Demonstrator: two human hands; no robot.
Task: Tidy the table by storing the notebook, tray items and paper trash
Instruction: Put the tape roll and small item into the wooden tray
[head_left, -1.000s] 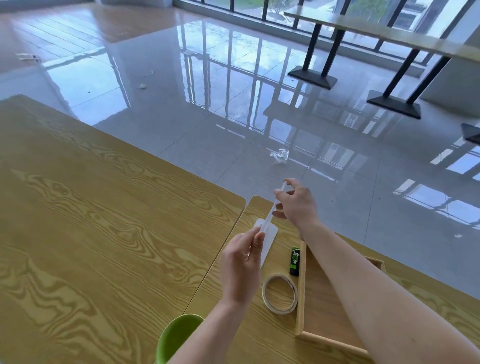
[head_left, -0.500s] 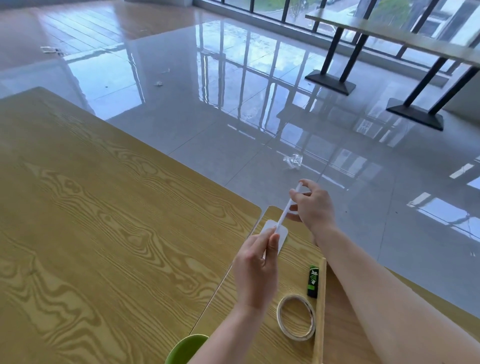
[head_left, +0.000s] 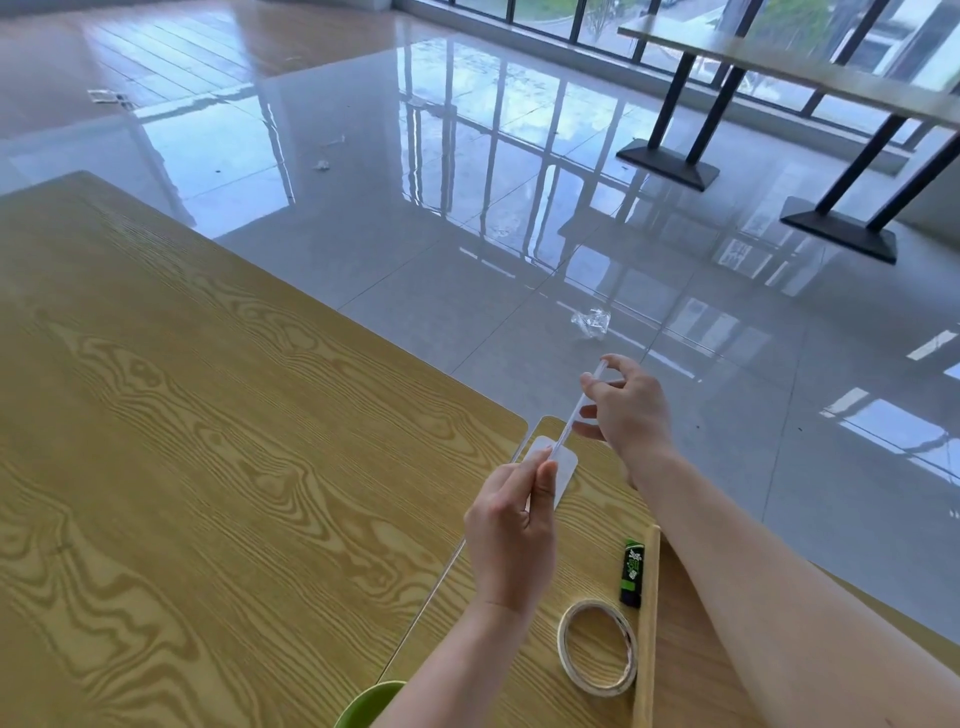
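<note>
Left hand (head_left: 511, 530) and right hand (head_left: 628, 410), fingers still pinching opposite ends of the thin clear strip (head_left: 571, 415) above the desk (head_left: 208, 467), left of the tray (head_left: 647, 623); storing evidently remains pending.

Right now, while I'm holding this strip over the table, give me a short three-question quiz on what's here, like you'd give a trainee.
1. True or false: the tape roll lies inside the wooden tray.
2. Which thing does the left hand pinch? A) the thin clear strip B) the glue stick C) the green bowl
3. How many hands hold the strip?
Key: 1. False; it lies on the table, just outside the tray's rim. 2. A. 3. Two; the right hand holds the far end.
</note>
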